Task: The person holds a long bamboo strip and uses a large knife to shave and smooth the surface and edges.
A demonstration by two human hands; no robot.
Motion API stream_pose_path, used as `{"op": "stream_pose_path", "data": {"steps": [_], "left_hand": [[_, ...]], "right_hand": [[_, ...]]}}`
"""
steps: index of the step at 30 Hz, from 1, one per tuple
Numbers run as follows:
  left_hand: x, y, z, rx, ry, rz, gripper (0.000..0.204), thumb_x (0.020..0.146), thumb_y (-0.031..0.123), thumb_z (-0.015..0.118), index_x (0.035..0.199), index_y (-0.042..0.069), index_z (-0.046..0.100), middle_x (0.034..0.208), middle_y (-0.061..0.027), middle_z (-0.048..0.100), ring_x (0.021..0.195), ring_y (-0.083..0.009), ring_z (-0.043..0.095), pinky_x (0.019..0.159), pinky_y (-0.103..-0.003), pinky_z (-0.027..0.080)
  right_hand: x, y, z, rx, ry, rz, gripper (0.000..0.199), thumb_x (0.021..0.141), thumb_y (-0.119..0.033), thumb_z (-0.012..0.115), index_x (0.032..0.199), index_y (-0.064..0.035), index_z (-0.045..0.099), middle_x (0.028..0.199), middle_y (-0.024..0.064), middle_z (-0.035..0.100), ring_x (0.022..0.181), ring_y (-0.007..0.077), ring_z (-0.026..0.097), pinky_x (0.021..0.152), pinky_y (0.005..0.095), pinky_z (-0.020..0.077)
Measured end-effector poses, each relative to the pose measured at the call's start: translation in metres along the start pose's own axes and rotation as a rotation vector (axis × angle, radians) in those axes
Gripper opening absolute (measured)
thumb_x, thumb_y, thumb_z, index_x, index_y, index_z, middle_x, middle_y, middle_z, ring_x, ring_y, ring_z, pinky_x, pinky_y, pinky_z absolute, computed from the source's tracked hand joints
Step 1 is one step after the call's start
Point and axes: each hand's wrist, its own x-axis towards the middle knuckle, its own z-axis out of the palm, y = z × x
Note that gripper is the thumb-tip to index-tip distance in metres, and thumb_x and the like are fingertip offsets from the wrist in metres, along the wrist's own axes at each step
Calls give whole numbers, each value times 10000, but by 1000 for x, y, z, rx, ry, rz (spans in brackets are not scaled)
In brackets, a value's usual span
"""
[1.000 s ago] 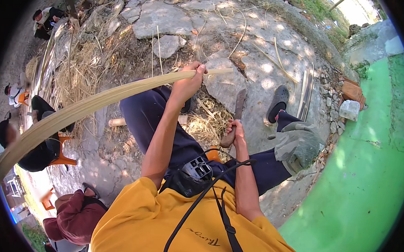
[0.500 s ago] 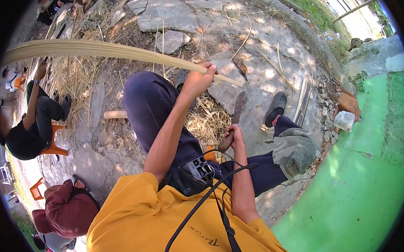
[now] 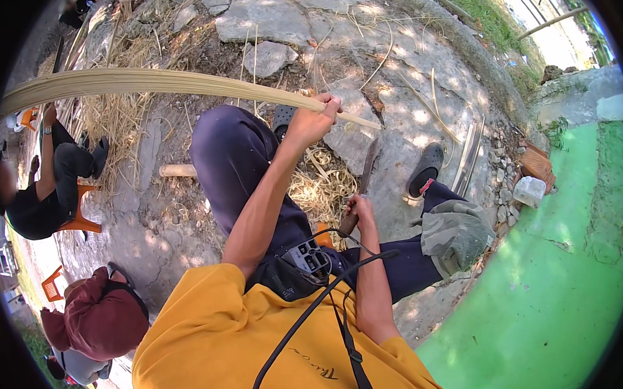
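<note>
My left hand [image 3: 315, 118] grips a long pale split bamboo strip [image 3: 163, 82] near its right end. The strip runs out far to the left and bends down slightly at the rim. In my right hand [image 3: 359, 209] is the wooden handle of a long knife [image 3: 368, 162]. Its dark blade points away from me, with the tip close below the strip's end; whether they touch I cannot tell. Curled bamboo shavings [image 3: 319, 188] lie on the ground between my legs, under both hands.
A round bamboo piece [image 3: 178, 170] lies left of my knee. Loose strips [image 3: 469, 156], a brick [image 3: 537, 165] and a whitish block [image 3: 529, 191] are on the right, beside a green surface [image 3: 530, 287]. Seated people [image 3: 37, 196] are on the left, near an orange stool [image 3: 82, 216]. A black cable [image 3: 306, 312] crosses my front.
The strip's right end has shifted slightly right and my left hand with it. My right hand and the knife have barely moved. The view has tilted slightly.
</note>
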Motion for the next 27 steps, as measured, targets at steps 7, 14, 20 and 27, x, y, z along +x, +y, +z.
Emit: {"op": "stream_pose_path", "data": {"steps": [7,14,20,27], "left_hand": [[1,2,0,7,-41,-37,315,1029,275,516,928,8,647,738,-35,609,627,-98,582,569,-268,501],[-1,-6,4,-43,0,-16,269,990,302,541,966,50,631,625,-21,595,551,-118,570,544,-311,445],[3,-11,4,-73,13,-10,251,980,302,571,1007,56,614,679,-41,640,564,-102,575,534,-298,440],[7,-13,3,99,38,23,296,998,329,530,1038,41,586,754,-69,626,683,-171,611,633,-330,477]], "right_hand": [[0,0,-1,-67,37,17,139,876,-160,590,806,-40,583,669,73,615,527,179,571,508,342,494],[-4,0,2,-94,60,41,166,876,-142,616,857,23,628,768,133,679,595,196,616,564,352,532],[0,2,-2,-33,53,14,175,871,-168,623,850,4,643,746,127,699,595,192,653,542,330,530],[0,3,5,-73,159,-70,211,873,-221,656,825,-17,631,686,91,663,543,175,631,486,324,507]]}}
